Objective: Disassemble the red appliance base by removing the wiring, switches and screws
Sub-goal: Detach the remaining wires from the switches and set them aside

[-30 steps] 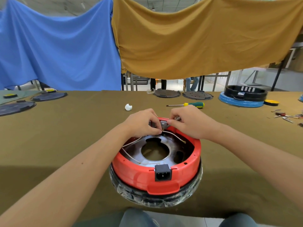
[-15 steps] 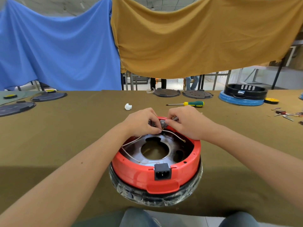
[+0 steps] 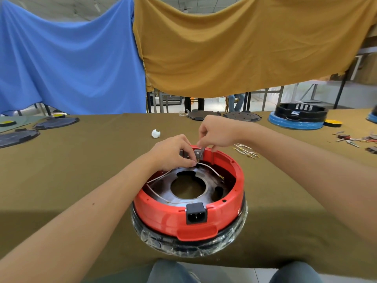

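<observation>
Since a second ago the right hand [image 3: 219, 132] has lifted, pinching the small grey switch [image 3: 199, 152] at the far rim of the red base [image 3: 189, 201]; left hand [image 3: 173, 153] pinches the white wire [image 3: 210, 169] beside it, base on the table [image 3: 81, 170]

Both hands crowd the far rim of the red base [image 3: 189, 219], the left hand [image 3: 173, 153] and right hand [image 3: 218, 131] closing that side off. Bare tablecloth [image 3: 81, 180] lies open to the left; on the right, loose wires [image 3: 245, 150] lie near the rim, a white wad [image 3: 156, 133] sits beyond
</observation>
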### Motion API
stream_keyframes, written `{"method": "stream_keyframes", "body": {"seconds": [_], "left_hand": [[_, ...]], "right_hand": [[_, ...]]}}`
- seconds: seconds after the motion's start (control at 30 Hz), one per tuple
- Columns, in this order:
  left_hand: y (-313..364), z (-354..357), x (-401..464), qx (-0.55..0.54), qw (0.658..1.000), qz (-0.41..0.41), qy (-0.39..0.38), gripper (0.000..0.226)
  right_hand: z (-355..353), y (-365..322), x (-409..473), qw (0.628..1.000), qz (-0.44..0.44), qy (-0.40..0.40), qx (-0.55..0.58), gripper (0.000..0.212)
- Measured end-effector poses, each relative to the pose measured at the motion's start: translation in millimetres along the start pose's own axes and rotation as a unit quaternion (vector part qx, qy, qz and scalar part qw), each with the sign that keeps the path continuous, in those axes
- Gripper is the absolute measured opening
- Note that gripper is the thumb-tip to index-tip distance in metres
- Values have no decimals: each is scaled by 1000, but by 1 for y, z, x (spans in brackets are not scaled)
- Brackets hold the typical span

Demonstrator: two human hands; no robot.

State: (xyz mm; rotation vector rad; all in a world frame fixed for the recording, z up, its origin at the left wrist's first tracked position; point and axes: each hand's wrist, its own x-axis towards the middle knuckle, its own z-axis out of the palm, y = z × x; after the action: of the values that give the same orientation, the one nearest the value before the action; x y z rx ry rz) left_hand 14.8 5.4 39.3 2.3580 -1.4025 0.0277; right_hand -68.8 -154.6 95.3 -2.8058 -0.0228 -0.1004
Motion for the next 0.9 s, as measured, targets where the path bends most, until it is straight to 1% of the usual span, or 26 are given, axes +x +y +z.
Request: {"method": "stream_keyframes", "body": {"seconds": [0.1, 0.2, 0.3, 0.4, 0.47, 0.53, 0.63, 0.7, 0.9], "left_hand": [[-1, 0, 0, -4, 1000, 0, -2, 5], [1, -1, -1, -9, 1000, -3, 0, 8], [0, -1, -2, -6, 1000, 1, 5, 8], [1, -1, -1, -1, 1000, 2, 3, 6], [1, -1, -1, 1, 1000, 2, 2, 7], [0, -1, 0, 2, 1000, 2, 0, 7], [-1, -1, 0, -2, 1000, 3, -1, 5], [-1, 0, 1, -1, 1000, 2, -2, 3], [0, -1, 0, -2, 1000, 0, -6, 8]], "right_hand": [[-2, 0, 4, 999, 9, -12, 41, 15], [1, 5, -2, 999, 5, 19, 50, 15], [17, 14, -15, 991, -6, 122, 60, 14], [37, 17, -25, 969, -14, 209, 129, 28], [44, 13, -26, 961, -29, 238, 135, 36], [44, 7, -25, 961, -36, 241, 129, 45], [36, 8, -17, 968, -8, 214, 131, 54], [35, 9, -10, 969, 10, 209, 129, 54], [42, 11, 4, 957, 44, 252, 134, 49]]}}
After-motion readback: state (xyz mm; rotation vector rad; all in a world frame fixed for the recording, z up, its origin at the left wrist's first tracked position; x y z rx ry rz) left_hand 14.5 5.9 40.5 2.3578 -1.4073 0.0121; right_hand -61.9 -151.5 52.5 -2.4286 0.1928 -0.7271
